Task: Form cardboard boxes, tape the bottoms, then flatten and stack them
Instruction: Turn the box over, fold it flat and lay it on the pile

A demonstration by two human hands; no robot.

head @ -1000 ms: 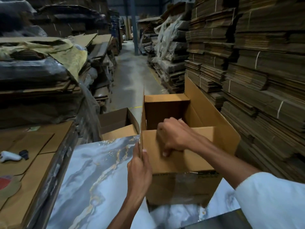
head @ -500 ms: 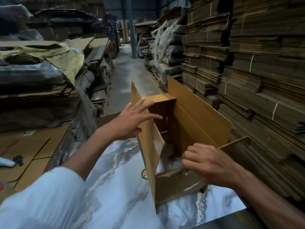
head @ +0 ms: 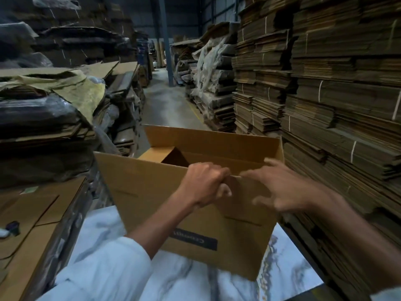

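While the box (head: 152, 192) stands tilted on the marbled table (head: 104, 231), its open top toward the aisle, my left hand (head: 204, 183) is curled tight over the top edge of the near wall, fingers clamped on the cardboard. My right hand (head: 284, 187) hangs just beside it, blurred, fingers spread wide and gripping nothing; whether they touch the wall I cannot tell. The far flap (head: 217, 137) stands up. A dark label (head: 195, 241) shows on the near wall. Flat cardboard (head: 28, 213) lies stacked to my left.
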